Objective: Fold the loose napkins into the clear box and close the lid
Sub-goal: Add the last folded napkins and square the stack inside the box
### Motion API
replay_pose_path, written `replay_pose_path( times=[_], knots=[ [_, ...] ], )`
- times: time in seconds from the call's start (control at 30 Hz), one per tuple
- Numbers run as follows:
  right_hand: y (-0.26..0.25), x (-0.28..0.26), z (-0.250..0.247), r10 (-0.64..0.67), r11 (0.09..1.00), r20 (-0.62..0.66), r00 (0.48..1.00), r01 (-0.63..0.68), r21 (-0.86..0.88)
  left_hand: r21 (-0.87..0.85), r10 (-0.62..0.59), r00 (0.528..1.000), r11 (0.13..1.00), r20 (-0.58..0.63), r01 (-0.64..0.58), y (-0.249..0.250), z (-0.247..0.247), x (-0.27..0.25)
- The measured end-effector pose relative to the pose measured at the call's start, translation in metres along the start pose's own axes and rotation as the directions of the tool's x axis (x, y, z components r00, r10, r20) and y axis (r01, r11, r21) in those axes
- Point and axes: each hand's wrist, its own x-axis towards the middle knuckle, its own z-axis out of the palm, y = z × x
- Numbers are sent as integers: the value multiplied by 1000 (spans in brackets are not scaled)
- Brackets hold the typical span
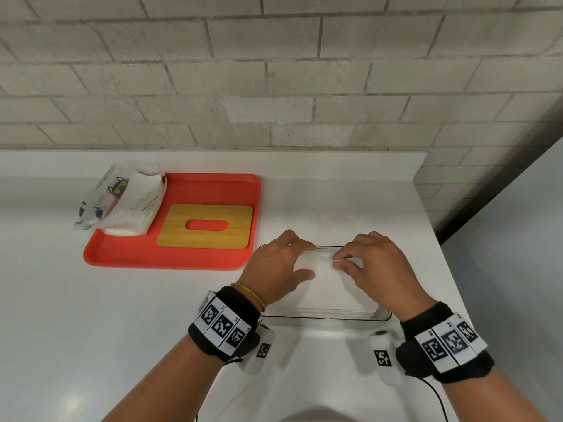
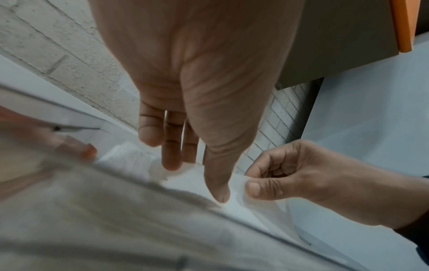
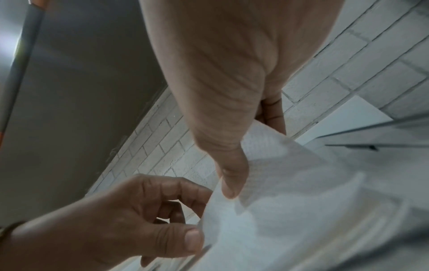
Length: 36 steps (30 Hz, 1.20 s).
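Note:
The clear box stands on the white counter right of the tray, filled with a stack of white napkins. Both hands hover over its far half. My right hand pinches the top napkin between thumb and fingers and lifts its edge. My left hand lies with loose fingers on the stack, its thumb touching the same napkin beside the right thumb. The wooden lid, with an oval slot, lies flat on the red tray.
An opened plastic napkin pack sits on the tray's far left corner. A brick wall runs behind the counter. The counter's right edge drops off close beside the box.

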Motion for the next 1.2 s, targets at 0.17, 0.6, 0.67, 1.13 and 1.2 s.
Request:
replay_pose_path(
  times=[0.17,0.6,0.67,1.13,1.2],
  knots=[
    [3,-5,-8,-1,999,-32,999,2,46,-34,36,986,999,-164,-42,-1,0,-1],
    [11,-25,2,-18,999,85,996,14,43,11,137,975,990,-177,-137,-13,10,-33],
    [12,-25,3,-19,999,93,995,16,28,18,137,975,991,-174,-136,-13,13,-34],
    [14,-19,-3,18,999,229,973,-6,-49,227,315,919,938,-238,-263,-11,16,-32],
    [13,-17,-6,41,997,249,968,-25,-68,204,309,922,943,-233,-264,-13,16,-30]
  ],
)
